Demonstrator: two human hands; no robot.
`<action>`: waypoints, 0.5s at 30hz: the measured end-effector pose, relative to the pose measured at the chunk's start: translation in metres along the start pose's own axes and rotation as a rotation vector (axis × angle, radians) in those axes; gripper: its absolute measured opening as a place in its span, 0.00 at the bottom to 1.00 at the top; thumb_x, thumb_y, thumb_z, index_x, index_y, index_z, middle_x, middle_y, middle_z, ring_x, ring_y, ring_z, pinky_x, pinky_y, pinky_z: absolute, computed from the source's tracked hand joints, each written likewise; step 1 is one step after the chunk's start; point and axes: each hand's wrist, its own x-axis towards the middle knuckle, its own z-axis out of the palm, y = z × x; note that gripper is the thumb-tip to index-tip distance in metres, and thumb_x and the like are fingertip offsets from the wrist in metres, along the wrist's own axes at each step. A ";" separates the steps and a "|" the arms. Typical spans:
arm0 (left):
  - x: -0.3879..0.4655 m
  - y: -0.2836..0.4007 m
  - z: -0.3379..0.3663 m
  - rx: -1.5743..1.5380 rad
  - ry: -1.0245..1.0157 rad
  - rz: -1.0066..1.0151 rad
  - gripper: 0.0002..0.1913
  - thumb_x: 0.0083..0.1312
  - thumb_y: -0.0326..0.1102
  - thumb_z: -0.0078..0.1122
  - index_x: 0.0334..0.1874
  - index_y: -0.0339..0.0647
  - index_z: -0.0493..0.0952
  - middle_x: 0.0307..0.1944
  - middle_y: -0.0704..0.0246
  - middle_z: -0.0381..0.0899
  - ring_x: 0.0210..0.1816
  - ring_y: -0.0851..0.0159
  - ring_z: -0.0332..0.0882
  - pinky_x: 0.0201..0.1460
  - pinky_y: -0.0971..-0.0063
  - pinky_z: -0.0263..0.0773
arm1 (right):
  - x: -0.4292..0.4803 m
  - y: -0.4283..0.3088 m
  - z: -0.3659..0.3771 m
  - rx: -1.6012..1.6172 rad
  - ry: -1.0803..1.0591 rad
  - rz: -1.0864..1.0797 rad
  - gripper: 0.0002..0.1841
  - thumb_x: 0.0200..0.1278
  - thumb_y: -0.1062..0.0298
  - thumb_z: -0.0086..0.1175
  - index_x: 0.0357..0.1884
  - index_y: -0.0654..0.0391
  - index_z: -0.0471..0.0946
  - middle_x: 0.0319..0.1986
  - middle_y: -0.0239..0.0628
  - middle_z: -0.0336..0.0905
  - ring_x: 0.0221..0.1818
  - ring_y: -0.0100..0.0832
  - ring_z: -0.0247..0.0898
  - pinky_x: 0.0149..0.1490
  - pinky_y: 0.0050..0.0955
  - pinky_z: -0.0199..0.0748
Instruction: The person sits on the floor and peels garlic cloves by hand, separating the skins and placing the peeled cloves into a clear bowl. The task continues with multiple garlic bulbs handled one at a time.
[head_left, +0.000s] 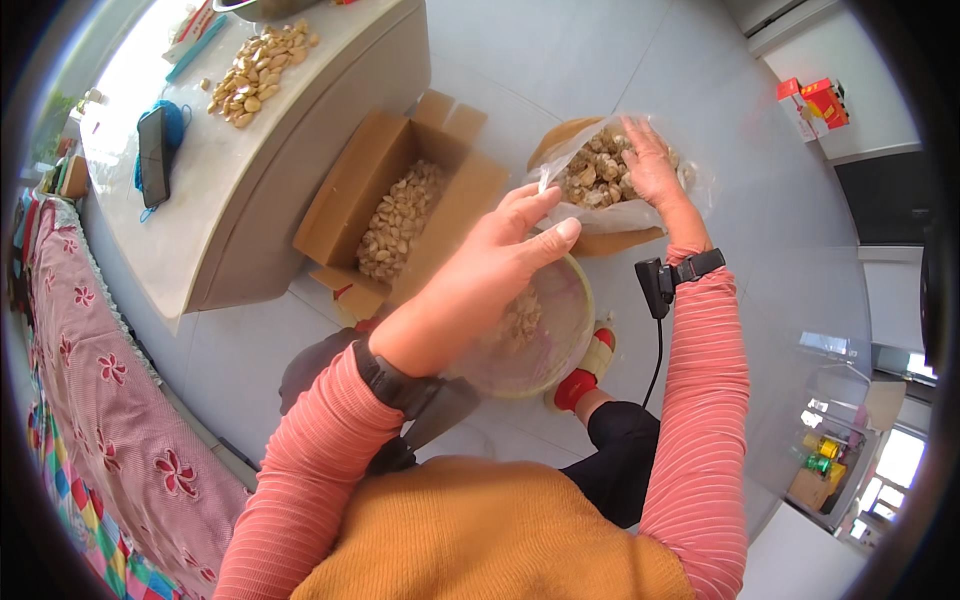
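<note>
A clear plastic bag (615, 217) of whole garlic bulbs (596, 169) stands on the floor, with brown cardboard or paper showing around it. My right hand (652, 165) reaches in at the bag's right side, fingers spread against the bulbs. The bag's left edge is pinched in my left hand (517, 232), near the index fingertip. Below the bag, partly behind my left hand and forearm, is a round basin (581, 300) with garlic pieces or skins (523, 319) in it. An opened cardboard box (337, 202) to the left holds many unpeeled garlic cloves (397, 221).
A marble-like table (217, 187) at the upper left bears peeled cloves (255, 71), a smartphone (154, 157) and a turquoise-handled object (196, 49). A slippered foot (577, 382) is beside the basin. A flowered pink cover (112, 360) lies at the far left.
</note>
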 end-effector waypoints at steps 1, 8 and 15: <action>0.000 0.000 -0.001 -0.022 -0.006 -0.018 0.28 0.73 0.38 0.52 0.71 0.30 0.64 0.73 0.68 0.59 0.74 0.68 0.54 0.75 0.76 0.48 | 0.000 0.004 0.005 0.048 0.042 -0.037 0.28 0.68 0.69 0.50 0.71 0.46 0.65 0.71 0.54 0.55 0.73 0.56 0.52 0.74 0.42 0.54; 0.000 0.003 -0.008 0.006 -0.080 -0.006 0.27 0.71 0.36 0.56 0.71 0.33 0.66 0.75 0.67 0.57 0.76 0.67 0.51 0.77 0.72 0.46 | 0.022 0.035 0.056 -0.217 -0.289 -0.013 0.12 0.65 0.67 0.50 0.46 0.54 0.82 0.50 0.49 0.80 0.56 0.53 0.74 0.62 0.49 0.69; -0.002 0.006 -0.017 0.072 -0.184 -0.059 0.34 0.70 0.48 0.60 0.69 0.28 0.66 0.75 0.54 0.55 0.74 0.59 0.57 0.73 0.70 0.55 | 0.019 0.018 0.052 0.063 -0.103 -0.032 0.18 0.68 0.65 0.49 0.57 0.58 0.76 0.53 0.47 0.78 0.57 0.47 0.72 0.62 0.39 0.68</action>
